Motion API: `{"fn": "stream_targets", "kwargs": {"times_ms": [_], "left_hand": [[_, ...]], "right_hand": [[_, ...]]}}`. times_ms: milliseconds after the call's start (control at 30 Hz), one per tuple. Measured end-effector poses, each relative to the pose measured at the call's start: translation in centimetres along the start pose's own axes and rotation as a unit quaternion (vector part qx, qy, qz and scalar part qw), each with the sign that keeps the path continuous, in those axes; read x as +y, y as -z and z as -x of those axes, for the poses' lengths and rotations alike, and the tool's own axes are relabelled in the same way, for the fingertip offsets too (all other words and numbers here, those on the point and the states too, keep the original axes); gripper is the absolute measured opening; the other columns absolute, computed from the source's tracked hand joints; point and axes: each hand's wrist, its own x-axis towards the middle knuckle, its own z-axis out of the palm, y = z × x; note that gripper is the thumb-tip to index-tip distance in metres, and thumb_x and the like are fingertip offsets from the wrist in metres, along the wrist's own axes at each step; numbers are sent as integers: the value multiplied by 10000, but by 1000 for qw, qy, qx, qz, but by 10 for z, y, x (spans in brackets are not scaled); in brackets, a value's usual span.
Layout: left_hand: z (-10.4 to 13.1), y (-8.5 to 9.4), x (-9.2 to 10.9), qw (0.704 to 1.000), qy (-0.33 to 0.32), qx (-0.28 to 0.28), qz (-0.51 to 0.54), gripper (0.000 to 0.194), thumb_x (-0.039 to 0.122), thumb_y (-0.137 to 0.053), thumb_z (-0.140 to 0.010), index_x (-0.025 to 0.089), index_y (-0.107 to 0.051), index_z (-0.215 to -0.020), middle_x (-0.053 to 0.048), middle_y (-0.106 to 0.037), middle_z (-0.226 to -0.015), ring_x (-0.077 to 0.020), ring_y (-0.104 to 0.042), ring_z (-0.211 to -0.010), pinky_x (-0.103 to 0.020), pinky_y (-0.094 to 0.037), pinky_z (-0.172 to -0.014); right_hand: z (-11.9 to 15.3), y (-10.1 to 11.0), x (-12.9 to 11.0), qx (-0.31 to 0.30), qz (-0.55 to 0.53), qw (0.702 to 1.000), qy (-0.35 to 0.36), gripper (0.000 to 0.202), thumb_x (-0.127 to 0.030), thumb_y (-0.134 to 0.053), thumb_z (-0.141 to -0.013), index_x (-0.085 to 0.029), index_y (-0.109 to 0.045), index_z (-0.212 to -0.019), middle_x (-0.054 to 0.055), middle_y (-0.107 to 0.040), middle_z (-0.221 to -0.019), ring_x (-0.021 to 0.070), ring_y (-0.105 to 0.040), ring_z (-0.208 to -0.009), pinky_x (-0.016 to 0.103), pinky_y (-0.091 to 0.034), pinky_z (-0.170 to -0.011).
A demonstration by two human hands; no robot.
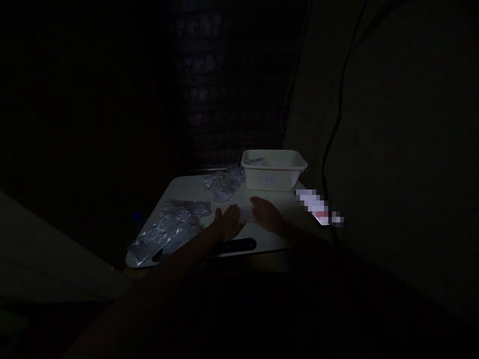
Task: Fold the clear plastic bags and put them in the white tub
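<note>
A small clear plastic bag [246, 214] lies on the white table between my two hands. My left hand [231, 223] rests over its left side, open, with the fingers stretched out and the thumb apart. On the bag's right side lies my right hand [268, 214], its fingers extended toward the left and looking flat; the dim light hides its finer detail. A heap of crumpled clear plastic bags [172, 224] spreads to the left of my left hand. Beyond my hands sits a second pile of clear bags [222, 184].
At the table's back right stands a cream plastic bin [275, 178] with some clear bags inside. A blurred-out bright object [316, 205] lies at the right edge. A dark handle slot [237, 245] is cut near the front edge. A black cable [340, 104] hangs along the right wall.
</note>
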Motion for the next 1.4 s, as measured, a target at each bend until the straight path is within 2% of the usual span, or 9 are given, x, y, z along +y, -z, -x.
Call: {"fn": "stream_targets", "kwargs": {"times_ms": [133, 267, 533, 1000, 1233, 1400], "left_hand": [[3, 2, 2, 1000, -12, 5, 7, 549, 400, -194, -801, 94, -208, -1257, -154, -137, -1330, -247, -78, -1223, -535, -71, -907], [4, 1, 3, 1000, -21, 17, 12, 537, 381, -209, -800, 106, -198, -1261, -153, -149, -1328, -249, -87, -1222, -546, -62, -901], [3, 3, 6, 1000, 2, 15, 3, 550, 393, -284, -776, 92, -264, -1236, -168, -187, -1315, -276, -119, -1213, -544, -30, -910], [0, 3, 6, 1000, 18, 3, -3, 624, 483, -232, -769, 87, -229, -1252, -157, -155, -1324, -278, -106, -1214, -541, -20, -914], [0, 7, 8, 999, 28, -21, -11, 664, 511, -221, -760, 76, -200, -1262, -148, -112, -1332, -272, -89, -1218, -538, -21, -913], [-2, 5, 7, 999, 32, -15, -8, 665, 525, -227, -751, 95, -223, -1257, -141, -137, -1333, -279, -92, -1217, -537, -25, -914]], "right_hand": [[-7, -11, -23, -41, 20, 999, 30, 483, -320, -185, -820, -66, -361, -1191, 130, -347, -1259, 206, -274, -1167, 400, -200, -951], [-8, -18, -28, -65, 31, 997, 22, 512, -373, -138, -826, -95, -360, -1194, 119, -324, -1275, 205, -240, -1185, 453, -166, -942], [-1, -22, -19, -63, 68, 996, -6, 514, -380, -138, -823, -102, -357, -1195, 136, -317, -1274, 217, -238, -1186, 502, -133, -928], [22, -15, 4, -10, 90, 994, -63, 494, -391, -208, -810, -104, -402, -1162, 167, -357, -1241, 248, -278, -1163, 521, -142, -913], [31, -15, 15, -7, 92, 993, -76, 493, -394, -224, -807, -93, -406, -1153, 183, -359, -1236, 261, -275, -1161, 542, -132, -905], [30, -14, 24, 9, 84, 992, -94, 431, -376, -276, -797, -112, -491, -1061, 174, -422, -1188, 276, -287, -1150, 530, -86, -921]]}}
